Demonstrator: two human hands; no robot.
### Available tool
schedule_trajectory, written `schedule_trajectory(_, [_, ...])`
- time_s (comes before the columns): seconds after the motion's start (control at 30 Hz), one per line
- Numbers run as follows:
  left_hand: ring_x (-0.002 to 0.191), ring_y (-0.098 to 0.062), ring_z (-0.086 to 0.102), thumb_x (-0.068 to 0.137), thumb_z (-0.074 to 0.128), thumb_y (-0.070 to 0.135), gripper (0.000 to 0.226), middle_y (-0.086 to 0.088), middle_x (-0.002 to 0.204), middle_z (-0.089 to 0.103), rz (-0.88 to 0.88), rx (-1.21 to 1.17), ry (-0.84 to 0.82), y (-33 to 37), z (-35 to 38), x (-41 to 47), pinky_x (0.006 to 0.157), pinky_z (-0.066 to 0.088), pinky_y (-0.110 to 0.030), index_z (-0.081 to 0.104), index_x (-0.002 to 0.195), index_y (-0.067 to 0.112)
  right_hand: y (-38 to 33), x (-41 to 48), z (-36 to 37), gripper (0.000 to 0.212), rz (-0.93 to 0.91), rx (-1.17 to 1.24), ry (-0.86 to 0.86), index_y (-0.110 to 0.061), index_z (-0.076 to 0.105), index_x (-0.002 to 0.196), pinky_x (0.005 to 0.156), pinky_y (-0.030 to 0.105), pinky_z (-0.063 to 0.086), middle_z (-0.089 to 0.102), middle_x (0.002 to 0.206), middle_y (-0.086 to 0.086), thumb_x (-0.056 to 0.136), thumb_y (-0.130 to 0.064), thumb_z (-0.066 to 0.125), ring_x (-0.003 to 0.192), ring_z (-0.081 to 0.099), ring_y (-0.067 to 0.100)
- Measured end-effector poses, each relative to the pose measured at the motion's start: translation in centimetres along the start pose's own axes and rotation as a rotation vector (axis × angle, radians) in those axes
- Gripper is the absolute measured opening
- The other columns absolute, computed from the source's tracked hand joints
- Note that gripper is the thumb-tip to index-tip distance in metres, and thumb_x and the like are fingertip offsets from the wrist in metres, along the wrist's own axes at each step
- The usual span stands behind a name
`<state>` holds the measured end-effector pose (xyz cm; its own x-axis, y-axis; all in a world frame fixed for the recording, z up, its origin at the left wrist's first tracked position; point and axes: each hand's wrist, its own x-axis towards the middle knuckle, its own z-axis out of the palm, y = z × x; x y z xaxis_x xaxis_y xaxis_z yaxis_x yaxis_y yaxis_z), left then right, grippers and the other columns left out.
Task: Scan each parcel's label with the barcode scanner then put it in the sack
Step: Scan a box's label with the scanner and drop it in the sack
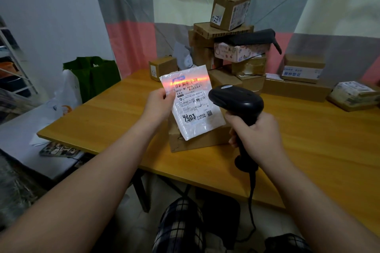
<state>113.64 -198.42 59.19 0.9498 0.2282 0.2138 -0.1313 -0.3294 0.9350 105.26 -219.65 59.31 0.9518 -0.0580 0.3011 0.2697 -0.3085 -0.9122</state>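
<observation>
My left hand [157, 107] pinches the left edge of a flat white plastic mailer [195, 107] and holds it up above the table, label facing me. My right hand [257, 132] grips the handle of a black barcode scanner [236, 100], whose head points at the mailer from the right. A red scan line falls across the barcode at the top of the label. A green sack [92, 76] stands open on the floor beyond the table's left end, with a white plastic bag [65, 96] in front of it.
A brown cardboard box [197, 139] lies on the wooden table [115, 121] under the mailer. Several stacked parcels [228, 47] fill the table's back, with more boxes [302, 68] at the right. The scanner's cable [251, 201] hangs off the front edge. A low grey surface holding a phone [58, 149] sits at the left.
</observation>
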Motion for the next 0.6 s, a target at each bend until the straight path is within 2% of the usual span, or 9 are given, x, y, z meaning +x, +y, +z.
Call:
schedule_trajectory(0.13, [0.087, -0.033, 0.066, 0.096, 0.057, 0.019, 0.012, -0.020, 0.096, 0.069, 0.052, 0.033, 0.057, -0.20, -0.06, -0.02, 0.081, 0.052, -0.053, 0.063, 0.087, 0.014, -0.22, -0.15, 0.06, 0.019, -0.001, -0.018, -0.012, -0.007, 0.063, 0.078, 0.054, 0.034, 0.055, 0.063, 0.054, 0.010, 0.087, -0.024, 0.067, 0.050, 0.064, 0.022])
schedule_trajectory(0.23, [0.082, -0.031, 0.067, 0.093, 0.061, 0.017, 0.013, -0.022, 0.095, 0.069, 0.051, 0.006, 0.105, -0.37, -0.26, -0.09, 0.078, 0.054, -0.052, 0.060, 0.080, 0.019, -0.30, -0.27, -0.03, 0.020, 0.000, -0.030, -0.023, -0.009, 0.063, 0.075, 0.058, 0.039, 0.056, 0.064, 0.055, 0.012, 0.088, -0.023, 0.066, 0.051, 0.065, 0.024])
schedule_trajectory(0.3, [0.082, -0.029, 0.068, 0.093, 0.062, 0.018, 0.010, -0.020, 0.092, 0.069, 0.053, 0.001, 0.106, -0.44, -0.36, -0.14, 0.078, 0.056, -0.051, 0.063, 0.085, 0.012, -0.32, -0.38, -0.08, 0.021, -0.006, -0.048, -0.022, -0.009, 0.063, 0.073, 0.059, 0.038, 0.056, 0.064, 0.055, 0.012, 0.088, -0.024, 0.066, 0.051, 0.065, 0.021])
schedule_trajectory(0.43, [0.075, -0.019, 0.066, 0.092, 0.064, 0.019, 0.022, -0.012, 0.085, 0.069, 0.061, -0.007, 0.115, -0.45, -0.46, -0.23, 0.076, 0.056, -0.046, 0.064, 0.094, -0.003, -0.45, -0.69, -0.07, 0.025, -0.053, -0.110, 0.013, -0.007, 0.063, 0.069, 0.058, 0.033, 0.053, 0.064, 0.054, 0.012, 0.086, -0.025, 0.066, 0.049, 0.063, 0.013])
schedule_trajectory(0.6, [0.060, -0.009, 0.056, 0.090, 0.066, 0.018, 0.018, 0.003, 0.067, 0.060, 0.082, -0.019, 0.128, -0.41, -0.40, -0.19, 0.065, 0.051, -0.033, 0.058, 0.076, 0.010, -0.52, -0.99, 0.01, 0.028, -0.089, -0.139, 0.027, -0.004, 0.063, 0.066, 0.059, 0.035, 0.051, 0.063, 0.052, 0.012, 0.085, -0.025, 0.067, 0.050, 0.062, 0.015])
